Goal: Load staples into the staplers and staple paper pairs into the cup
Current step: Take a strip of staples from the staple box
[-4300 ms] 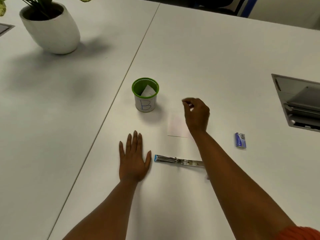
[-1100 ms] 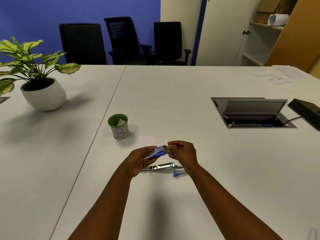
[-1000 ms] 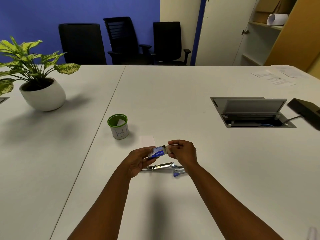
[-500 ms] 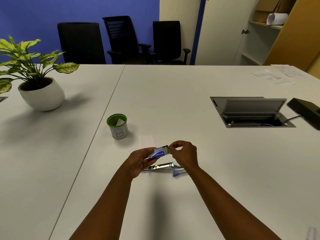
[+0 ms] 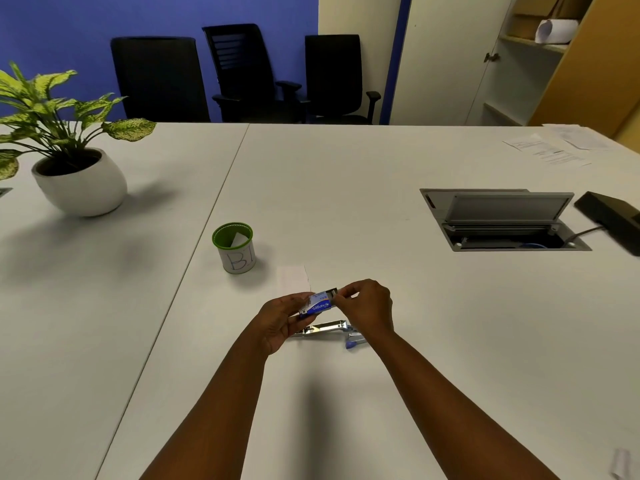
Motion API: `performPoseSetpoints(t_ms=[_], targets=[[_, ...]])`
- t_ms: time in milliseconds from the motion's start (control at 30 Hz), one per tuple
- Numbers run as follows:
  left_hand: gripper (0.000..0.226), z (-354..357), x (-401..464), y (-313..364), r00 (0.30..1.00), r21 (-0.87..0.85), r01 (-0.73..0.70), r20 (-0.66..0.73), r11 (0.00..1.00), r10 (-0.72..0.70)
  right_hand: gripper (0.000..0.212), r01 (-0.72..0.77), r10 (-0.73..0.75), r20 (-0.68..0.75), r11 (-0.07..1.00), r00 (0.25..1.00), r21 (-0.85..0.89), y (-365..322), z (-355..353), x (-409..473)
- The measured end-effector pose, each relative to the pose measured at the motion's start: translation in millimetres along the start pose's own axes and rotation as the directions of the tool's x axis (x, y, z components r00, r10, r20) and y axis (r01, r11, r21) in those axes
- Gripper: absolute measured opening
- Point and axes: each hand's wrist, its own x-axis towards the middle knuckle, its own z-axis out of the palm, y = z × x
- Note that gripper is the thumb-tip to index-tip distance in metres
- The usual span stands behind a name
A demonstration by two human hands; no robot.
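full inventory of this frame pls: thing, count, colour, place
staple box: 1, blue and white, held above the stapler between both hands
stapler: 1, silver with blue end, opened flat on the table under the hands
cup: 1, green rim, white label, left of the paper, a paper piece inside
paper: 1 visible sheet, white, flat just beyond the hands
plant pot: 1, white, green leaves, far left
cable hatch: 1, grey, lid up, right
black device: 1, right edge
documents: several, white, far right corner
chairs: 3, black, behind the table
left hand: holds the box
right hand: pinches the box's end
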Motion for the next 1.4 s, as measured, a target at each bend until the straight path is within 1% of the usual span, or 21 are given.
performPoseSetpoints(t_ms=[133, 233, 300, 367, 433, 567, 667, 767, 900, 1067, 1133, 1233, 1300, 1400], targets=[[0.008, -1.2, 0.6, -1.5, 1.000, -0.004, 0.003, 0.004, 1.000, -0.003, 0.014, 0.092, -0.094, -0.015, 0.992, 0.995, -0.086, 1.4, -0.6, -3.5], [0.008, -1.4, 1.2, -1.7, 1.000, -0.016, 0.013, -0.003, 1.000, -0.014, 0.008, 0.178, -0.185, -0.038, 0.974, 0.982, -0.140, 1.5, -1.5, -6.7], [0.008, -1.5, 1.5, -1.3, 1.000, -0.024, 0.022, -0.006, 0.999, -0.022, 0.010, 0.203, -0.213, -0.032, 0.960, 0.977, -0.191, 1.3, -2.7, -6.7], [0.008, -1.2, 1.7, -0.8, 1.000, -0.028, 0.026, -0.009, 0.999, -0.026, 0.014, 0.196, -0.200, -0.007, 0.963, 0.980, -0.184, 2.0, -3.4, -5.7], [0.008, -0.2, 1.5, -0.6, 1.000, -0.022, 0.027, -0.011, 0.999, -0.027, 0.014, 0.172, -0.173, 0.006, 0.973, 0.985, -0.157, 2.9, -3.5, -5.1], [0.007, 0.4, 1.5, -1.2, 1.000, -0.020, 0.020, -0.014, 1.000, -0.020, 0.014, 0.107, -0.109, -0.016, 0.986, 0.994, -0.128, 3.6, -1.8, -5.8], [0.007, 1.3, 1.5, -2.5, 1.000, -0.018, 0.022, -0.007, 1.000, -0.022, 0.021, 0.070, -0.072, -0.016, 0.990, 0.997, -0.127, 3.3, -1.4, -5.5], [0.008, 2.0, 2.3, -3.2, 1.000, -0.011, 0.018, 0.002, 1.000, -0.018, 0.023, 0.061, -0.063, -0.006, 0.989, 0.998, -0.137, 2.2, 0.0, -4.1], [0.008, 1.6, 2.9, -5.0, 1.000, -0.016, 0.020, -0.002, 1.000, -0.020, 0.025, 0.032, -0.037, -0.025, 0.986, 0.999, -0.165, 0.8, 1.4, -4.9], [0.013, 2.3, 3.5, -4.7, 1.000, -0.011, 0.008, -0.002, 1.000, -0.009, 0.025, 0.050, -0.058, -0.033, 0.980, 0.998, -0.195, 0.9, -0.5, -6.9], [0.012, 2.7, 3.4, -4.0, 1.000, -0.009, 0.005, 0.001, 1.000, -0.005, 0.023, 0.049, -0.055, -0.028, 0.982, 0.998, -0.181, 1.0, -1.1, -6.7], [0.015, 3.1, 3.1, -4.1, 1.000, -0.008, 0.005, 0.001, 1.000, -0.005, 0.021, -0.006, 0.003, -0.023, 0.993, 1.000, -0.119, 1.5, -2.5, -4.6], [0.017, 3.7, 3.2, -4.6, 1.000, -0.007, 0.012, 0.003, 1.000, -0.012, 0.023, -0.036, 0.034, -0.020, 0.994, 0.999, -0.108, 1.2, -3.2, -3.0], [0.010, 5.9, 2.9, -4.3, 1.000, -0.005, 0.017, 0.008, 1.000, -0.017, 0.025, -0.055, 0.051, -0.034, 0.992, 0.998, -0.115, -0.4, -3.3, -2.5]])
